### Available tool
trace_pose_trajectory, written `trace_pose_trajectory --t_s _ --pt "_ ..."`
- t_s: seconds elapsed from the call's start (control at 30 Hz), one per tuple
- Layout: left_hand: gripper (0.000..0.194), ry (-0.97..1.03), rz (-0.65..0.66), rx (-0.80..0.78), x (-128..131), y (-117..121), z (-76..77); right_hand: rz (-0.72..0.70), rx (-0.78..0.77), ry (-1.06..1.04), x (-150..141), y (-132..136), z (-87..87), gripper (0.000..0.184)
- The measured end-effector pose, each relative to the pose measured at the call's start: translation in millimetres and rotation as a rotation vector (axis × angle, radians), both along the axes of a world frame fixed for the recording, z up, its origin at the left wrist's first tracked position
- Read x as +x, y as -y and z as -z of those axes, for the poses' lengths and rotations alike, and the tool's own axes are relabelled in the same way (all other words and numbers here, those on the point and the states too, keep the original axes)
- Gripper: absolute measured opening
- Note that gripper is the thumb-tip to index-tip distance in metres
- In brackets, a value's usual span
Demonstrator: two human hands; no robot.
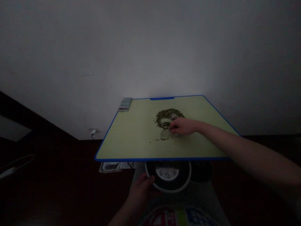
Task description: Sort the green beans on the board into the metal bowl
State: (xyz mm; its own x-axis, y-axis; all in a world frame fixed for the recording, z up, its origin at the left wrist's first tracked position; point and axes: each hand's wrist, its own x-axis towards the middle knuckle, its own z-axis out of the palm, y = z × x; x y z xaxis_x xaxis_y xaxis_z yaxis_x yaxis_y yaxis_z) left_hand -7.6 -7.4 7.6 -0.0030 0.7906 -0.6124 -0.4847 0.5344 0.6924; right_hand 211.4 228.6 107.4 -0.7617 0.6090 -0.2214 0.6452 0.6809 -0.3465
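A ring-shaped heap of small dark green beans (164,117) lies on a pale yellow-green tabletop (131,138) with a blue edge, and a thin trail of beans scatters toward the front. My right hand (183,126) reaches in from the right and grips a clear round dish (166,133) at the heap's lower edge. Below the table's front edge, my left hand (139,191) has its fingers on the white rim of a round black container (178,185). The hand hides part of the heap and dish.
A blurred flat stack (125,104) sits at the table's far left corner. A plug and cable (93,131) hang on the wall at left. A white box with cables (109,167) lies beneath the table. Patterned cloth (181,216) shows at the bottom.
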Motion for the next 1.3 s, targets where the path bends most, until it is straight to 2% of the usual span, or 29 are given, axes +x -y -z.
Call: trace_pose_trajectory --t_s 0.27,0.63,0.87,1.07,1.3 --pt "0.026 -0.026 -0.002 0.014 2 0 -8.8 0.013 0.003 0.009 -17 2 0.7 0.020" --pt "0.033 0.004 -0.017 0.009 0 -1 -2.1 0.052 -0.019 -0.046 -32 7 9.8 0.022" --pt "0.030 0.029 -0.019 0.014 -7 0 -3.0 -0.039 0.000 -0.046 -47 2 7.2 0.022" --pt "0.030 0.014 -0.021 0.032 -11 -1 3.0 -0.162 0.004 0.007 -61 -1 -0.6 0.023" --pt "0.030 0.015 -0.041 0.025 -12 -1 5.7 -0.300 -0.035 0.024 -64 -5 -2.5 0.020"
